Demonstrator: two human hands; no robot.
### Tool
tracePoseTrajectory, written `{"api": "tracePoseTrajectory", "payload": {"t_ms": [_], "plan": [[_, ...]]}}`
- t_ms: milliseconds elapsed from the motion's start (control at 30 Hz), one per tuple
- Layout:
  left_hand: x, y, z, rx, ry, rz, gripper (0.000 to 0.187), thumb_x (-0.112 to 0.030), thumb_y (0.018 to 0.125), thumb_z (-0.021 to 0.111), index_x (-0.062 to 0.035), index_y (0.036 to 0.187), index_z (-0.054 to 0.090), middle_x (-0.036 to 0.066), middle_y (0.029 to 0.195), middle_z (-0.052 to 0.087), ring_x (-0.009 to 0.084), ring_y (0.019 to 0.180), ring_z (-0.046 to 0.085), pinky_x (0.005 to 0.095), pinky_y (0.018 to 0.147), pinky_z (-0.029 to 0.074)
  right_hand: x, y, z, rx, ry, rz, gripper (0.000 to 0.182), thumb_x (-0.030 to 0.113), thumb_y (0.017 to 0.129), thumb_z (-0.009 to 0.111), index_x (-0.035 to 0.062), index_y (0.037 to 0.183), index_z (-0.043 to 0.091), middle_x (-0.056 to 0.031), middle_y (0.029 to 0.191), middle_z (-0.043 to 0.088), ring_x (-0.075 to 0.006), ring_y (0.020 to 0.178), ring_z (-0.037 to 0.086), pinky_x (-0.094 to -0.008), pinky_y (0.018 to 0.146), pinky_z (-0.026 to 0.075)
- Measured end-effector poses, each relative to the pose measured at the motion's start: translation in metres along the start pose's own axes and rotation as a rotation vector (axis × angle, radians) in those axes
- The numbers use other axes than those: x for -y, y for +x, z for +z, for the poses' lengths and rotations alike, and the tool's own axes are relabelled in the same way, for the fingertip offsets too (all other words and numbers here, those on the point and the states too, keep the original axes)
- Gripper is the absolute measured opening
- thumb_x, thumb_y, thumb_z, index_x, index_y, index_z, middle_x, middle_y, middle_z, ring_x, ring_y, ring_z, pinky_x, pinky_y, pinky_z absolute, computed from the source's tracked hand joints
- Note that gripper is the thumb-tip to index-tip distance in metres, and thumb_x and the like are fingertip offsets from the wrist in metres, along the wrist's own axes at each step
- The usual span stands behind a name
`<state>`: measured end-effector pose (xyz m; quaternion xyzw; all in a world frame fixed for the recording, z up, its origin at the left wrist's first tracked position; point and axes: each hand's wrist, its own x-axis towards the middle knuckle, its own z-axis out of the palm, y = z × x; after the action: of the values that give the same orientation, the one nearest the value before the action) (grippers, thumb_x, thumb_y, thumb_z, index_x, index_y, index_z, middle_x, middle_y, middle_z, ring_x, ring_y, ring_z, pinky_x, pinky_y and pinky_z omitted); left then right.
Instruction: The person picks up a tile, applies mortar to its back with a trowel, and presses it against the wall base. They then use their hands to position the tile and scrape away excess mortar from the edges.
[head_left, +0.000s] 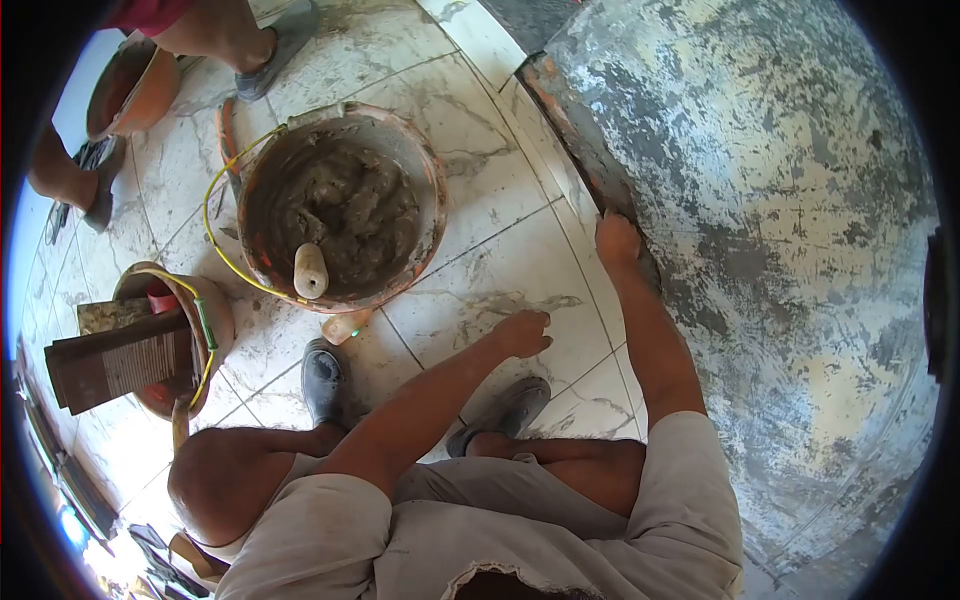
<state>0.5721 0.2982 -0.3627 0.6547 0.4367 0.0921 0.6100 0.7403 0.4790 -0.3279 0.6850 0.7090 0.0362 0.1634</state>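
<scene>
Along the foot of the mottled wall [790,200], a narrow grey strip [590,160] runs lengthwise, slanting from ahead of the person back toward their right side, and the right hand [618,240] is at it, knuckles up, the strip reaching forward past the fingers. That hand looks curled in on itself, though whether it is clamped on anything I cannot tell. Farther from the strip, the left hand [525,335] hangs over the tiled floor [490,270] with its fingers loosely bent and apart, nothing visible in it. Ahead and to its left stands the wide bucket [440,190] of wet mortar [350,210], nearer to the left hand than the right (a stubby tool handle [312,272] leans out over its near rim). Only bare tile shows between the two hands. Beyond the wide bucket, well apart from both, are a smaller bucket [222,315] with tools [125,365] sticking out and another person's legs [210,40].
</scene>
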Motion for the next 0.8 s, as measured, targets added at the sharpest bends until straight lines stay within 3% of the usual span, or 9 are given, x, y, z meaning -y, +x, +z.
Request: {"api": "tracePoseTrajectory", "payload": {"t_ms": [100, 333, 400, 433, 500, 600, 733, 800], "plan": [[0.0, 0.0, 0.001, 0.0, 0.006, 0.008, 0.044, -0.03, 0.081, 0.058, -0.0024, 0.114, 0.053, 0.019, 0.112, 0.058, 0.0344, 0.108, 0.053, 0.0428, 0.09, 0.044, 0.001, -0.004, -0.01, 0.022, 0.069, -0.015, 0.032, 0.032, 0.089, 0.054, 0.0014, 0.092, 0.062, -0.0189, 0.087, 0.064, -0.0356, 0.083, 0.064, -0.0435, 0.07, 0.053], [0.003, -0.002, -0.006, 0.039, -0.028, -0.054, 0.041, -0.03, 0.084, 0.057, -0.0019, 0.114, 0.053, 0.019, 0.103, 0.06, 0.0329, 0.106, 0.053, 0.041, 0.09, 0.041, 0.014, -0.012, -0.017, 0.115, 0.089, -0.01, 0.025, 0.023, 0.088, 0.05, 0.004, 0.098, 0.062, -0.0182, 0.095, 0.064, -0.0348, 0.091, 0.062, -0.0433, 0.079, 0.051], [0.01, -0.002, -0.003, -0.144, 0.017, 0.033, 0.041, -0.028, 0.08, 0.06, -0.0007, 0.11, 0.055, 0.02, 0.106, 0.06, 0.0358, 0.102, 0.056, 0.0417, 0.087, 0.045, 0.015, -0.02, 0.002, -0.07, 0.056, -0.109, 0.024, 0.018, 0.088, 0.047, 0.0033, 0.101, 0.06, -0.021, 0.092, 0.064, -0.0352, 0.088, 0.062, -0.0438, 0.079, 0.051], [0.014, -0.001, -0.001, -0.127, 0.021, 0.03, 0.041, -0.028, 0.08, 0.06, -0.0007, 0.11, 0.055, 0.02, 0.106, 0.06, 0.0358, 0.102, 0.056, 0.0417, 0.087, 0.045, 0.015, -0.022, 0.011, -0.059, 0.062, -0.097, 0.024, 0.018, 0.088, 0.047, 0.0033, 0.101, 0.06, -0.021, 0.092, 0.064, -0.0352, 0.088, 0.062, -0.0438, 0.079, 0.051], [0.016, 0.001, -0.01, -0.13, -0.058, 0.014, 0.037, -0.026, 0.08, 0.061, -0.0001, 0.106, 0.058, 0.021, 0.1, 0.062, 0.036, 0.097, 0.058, 0.0404, 0.085, 0.047, 0.009, -0.019, 0.026, -0.014, 0.118, -0.266, 0.024, 0.015, 0.087, 0.046, 0.0025, 0.104, 0.058, -0.0234, 0.091, 0.062, -0.0359, 0.09, 0.061, -0.0453, 0.078, 0.05], [0.017, -0.003, -0.015, -0.151, -0.103, -0.023, 0.034, -0.024, 0.079, 0.062, 0.0012, 0.103, 0.059, 0.022, 0.096, 0.063, 0.0352, 0.092, 0.061, 0.0393, 0.082, 0.047, 0.007, -0.023, 0.029, 0.104, 0.248, -0.204, 0.025, 0.012, 0.086, 0.045, 0.0018, 0.105, 0.058, -0.0256, 0.092, 0.061, -0.0367, 0.092, 0.06, -0.0464, 0.076, 0.05], [0.015, -0.009, -0.032, -0.145, -0.152, -0.133, 0.035, -0.022, 0.079, 0.061, 0.002, 0.105, 0.058, 0.022, 0.089, 0.064, 0.0345, 0.085, 0.062, 0.0388, 0.078, 0.048, 0.003, -0.023, 0.022, 0.069, 0.336, -0.071, 0.025, 0.01, 0.085, 0.045, 0.0009, 0.104, 0.058, -0.0251, 0.092, 0.061, -0.0376, 0.091, 0.059, -0.0471, 0.077, 0.049], [0.025, -0.004, -0.029, -0.173, -0.122, -0.089, 0.035, -0.021, 0.08, 0.06, 0.0021, 0.105, 0.057, 0.021, 0.087, 0.064, 0.0331, 0.083, 0.063, 0.0381, 0.077, 0.048, -0.002, -0.024, 0.031, -0.06, 0.315, -0.152, 0.025, 0.008, 0.084, 0.045, 0.001, 0.104, 0.058, -0.0236, 0.09, 0.062, -0.0381, 0.088, 0.06, -0.0481, 0.077, 0.047]]}}
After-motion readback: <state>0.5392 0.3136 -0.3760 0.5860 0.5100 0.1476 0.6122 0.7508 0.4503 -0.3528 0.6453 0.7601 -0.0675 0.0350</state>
